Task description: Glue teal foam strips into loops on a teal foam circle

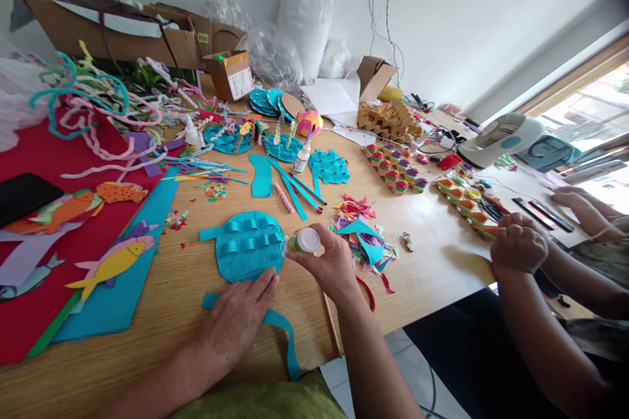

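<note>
On the wooden table before me lies a blue paper disc (249, 264) with looped paper strips in rows across it. The outstretched fingers of my left hand (240, 311) rest flat at the disc's lower edge. My right hand (334, 265) is closed round a small glue bottle (305, 241), tilted with its tip at the disc's right edge. A loose blue strip (285, 326) passes beneath my left hand and curls toward the table edge. Partly behind my right wrist are red-handled scissors (367, 294) and a thin wooden stick (331, 324).
Colourful paper scraps (366, 232) lie right of my right hand. Paper fish (118, 255) rest on coloured sheets at left. Beyond stand another glue bottle (301, 160) and a blue looped disc (330, 165). At right are painted egg cartons (393, 170) and another person's hands (518, 242).
</note>
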{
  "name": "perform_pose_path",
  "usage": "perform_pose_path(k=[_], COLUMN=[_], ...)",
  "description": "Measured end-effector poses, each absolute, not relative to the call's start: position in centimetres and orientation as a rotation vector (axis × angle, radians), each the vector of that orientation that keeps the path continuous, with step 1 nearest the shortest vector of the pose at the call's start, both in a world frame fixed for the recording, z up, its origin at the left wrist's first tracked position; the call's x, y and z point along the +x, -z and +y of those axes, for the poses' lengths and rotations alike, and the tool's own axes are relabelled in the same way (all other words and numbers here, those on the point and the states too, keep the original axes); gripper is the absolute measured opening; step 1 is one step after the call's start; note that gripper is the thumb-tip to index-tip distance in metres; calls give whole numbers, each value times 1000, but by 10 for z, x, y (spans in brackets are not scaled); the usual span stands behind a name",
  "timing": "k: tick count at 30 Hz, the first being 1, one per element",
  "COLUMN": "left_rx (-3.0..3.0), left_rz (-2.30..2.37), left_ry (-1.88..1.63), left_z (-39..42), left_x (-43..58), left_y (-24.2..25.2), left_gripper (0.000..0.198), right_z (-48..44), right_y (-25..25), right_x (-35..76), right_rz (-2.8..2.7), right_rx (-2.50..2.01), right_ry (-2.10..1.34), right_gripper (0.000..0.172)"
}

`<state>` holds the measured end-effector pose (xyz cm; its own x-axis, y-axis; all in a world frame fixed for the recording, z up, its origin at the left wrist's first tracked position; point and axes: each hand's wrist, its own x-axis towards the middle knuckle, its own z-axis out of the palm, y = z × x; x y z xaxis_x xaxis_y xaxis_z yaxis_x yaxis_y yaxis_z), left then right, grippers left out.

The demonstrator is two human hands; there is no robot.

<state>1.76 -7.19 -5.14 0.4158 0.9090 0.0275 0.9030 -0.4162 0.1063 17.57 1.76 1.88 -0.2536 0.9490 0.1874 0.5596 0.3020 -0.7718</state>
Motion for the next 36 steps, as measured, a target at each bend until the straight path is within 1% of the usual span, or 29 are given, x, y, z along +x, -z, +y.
perform_pose_path(k=[6, 9, 12, 16, 19, 23, 27, 31, 36], left_rx=[2644, 2632, 2632, 2689, 2707, 2789, 2916, 2906, 2749], left_rz=[1636, 1631, 1596, 1555, 1591, 1555, 1419, 1404, 1394], left_ry=[-84, -110, -157, -355, -584, -813, -837, -802, -964], left_z=[-71, -71, -71, -74, -77, -75, -70, -68, -71], left_x=[18, 17, 15, 9, 5, 0, -6, -11, -10], left_y=[48, 46, 45, 52, 62, 69, 65, 64, 75], left_gripper=[61, 62, 62, 64, 74, 77, 77, 73, 63], right_z=[18, 21, 24, 27, 26, 23, 21, 20, 22], right_y=[-16, -12, -6, -3, -5, -5, -5, -11, -15], right_x=[179, 183, 186, 191, 192, 188, 182, 183, 191], right_rz=[-1835, -1651, -1292, -835, -615, -388, -298, -390, -482], right_rx=[-1347, -1257, -1108, -946, -872, -773, -761, -731, -742], right_ry=[-812, -985, -1189, -1294, -1423, -1552, -1583, -1609, -1692], right_gripper=[21, 25, 28, 31, 32, 32, 34, 41, 36])
